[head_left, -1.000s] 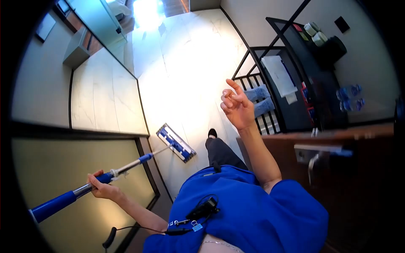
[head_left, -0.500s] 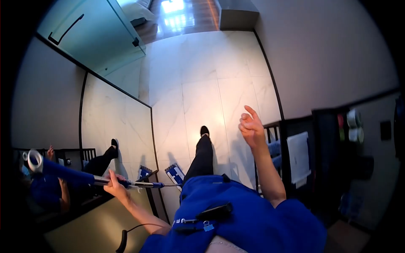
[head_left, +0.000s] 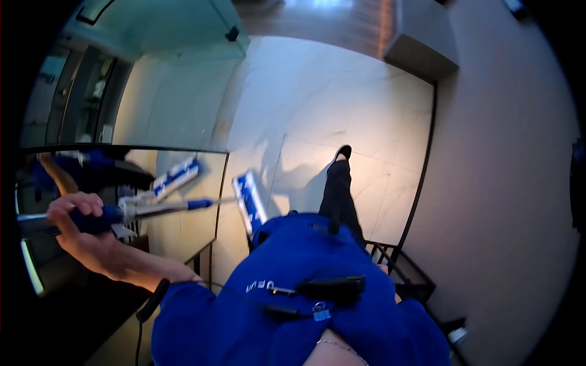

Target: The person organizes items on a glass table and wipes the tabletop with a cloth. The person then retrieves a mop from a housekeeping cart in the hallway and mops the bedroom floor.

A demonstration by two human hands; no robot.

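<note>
My left hand [head_left: 79, 229] is wrapped around the blue grip of a flat mop [head_left: 163, 210], out to my left. From the hand, its silver and blue pole slants towards my body. The blue-and-white mop head [head_left: 249, 198] rests on the floor left of my torso, slightly blurred. Only slivers of skin on my right side [head_left: 383, 268] show past the blue shirt, beside a black rack. The fingers of that hand are hidden.
A mirror [head_left: 189, 222] on the left reflects the mop head and my arm. A glass door [head_left: 177, 30] stands beyond it. Pale marble tiles [head_left: 299, 91] lead to a wooden floor [head_left: 305, 21]. A black rack [head_left: 415, 277] stands by the right wall [head_left: 500, 152].
My view has turned and moved forward. My left hand has moved further left with the mop, whose head has shifted along the floor. My right hand, raised before, has dropped behind my body.
</note>
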